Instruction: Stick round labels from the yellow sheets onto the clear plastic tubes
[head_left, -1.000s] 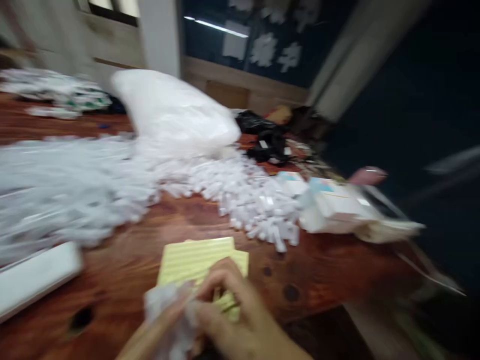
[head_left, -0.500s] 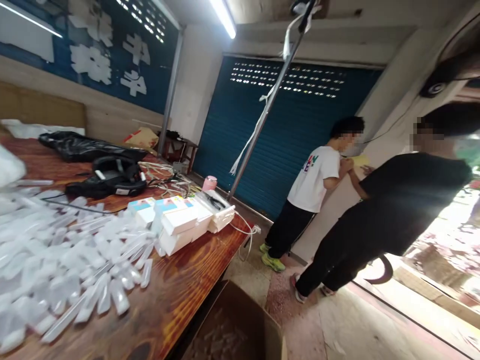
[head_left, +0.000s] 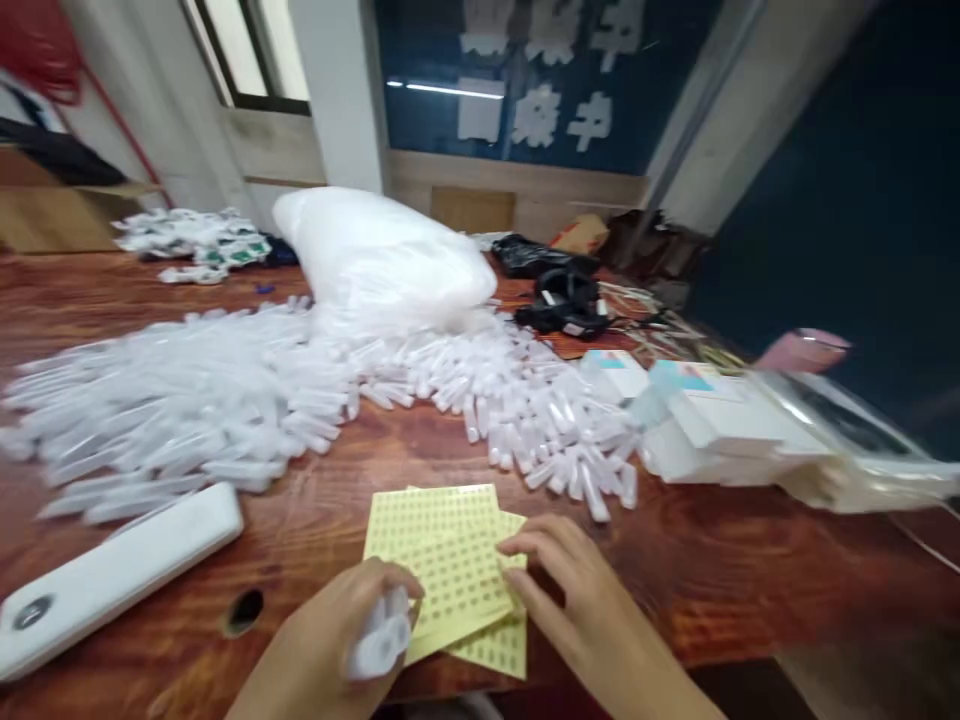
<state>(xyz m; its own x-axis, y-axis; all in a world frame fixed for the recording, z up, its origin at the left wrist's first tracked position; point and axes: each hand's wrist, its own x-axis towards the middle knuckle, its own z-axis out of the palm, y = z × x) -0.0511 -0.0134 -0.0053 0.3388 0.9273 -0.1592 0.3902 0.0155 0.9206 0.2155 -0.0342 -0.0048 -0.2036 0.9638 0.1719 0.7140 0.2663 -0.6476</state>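
Yellow sheets of small dark-printed stickers (head_left: 450,580) lie overlapping at the near edge of the table. My left hand (head_left: 322,635) is closed around a few translucent white plastic tubes (head_left: 382,640), their round ends facing me, beside the left side of the sheets. My right hand (head_left: 574,600) is over the right edge of the sheets, its fingers curved and apart with nothing visible between them. Whether its fingertips touch the paper is too blurred to tell. Beyond the sheets spreads a large pile of similar tubes (head_left: 187,400).
A bulging white plastic bag (head_left: 382,260) rests behind the pile. White boxes (head_left: 712,420) stand at the right, near a pink cup (head_left: 802,350). A long white device (head_left: 112,590) lies at the left by a round table hole (head_left: 244,610). Black straps (head_left: 566,300) lie farther back.
My view has swung left and down from the room with two people to the table. Both my hands and the yellow sticker sheets now show.
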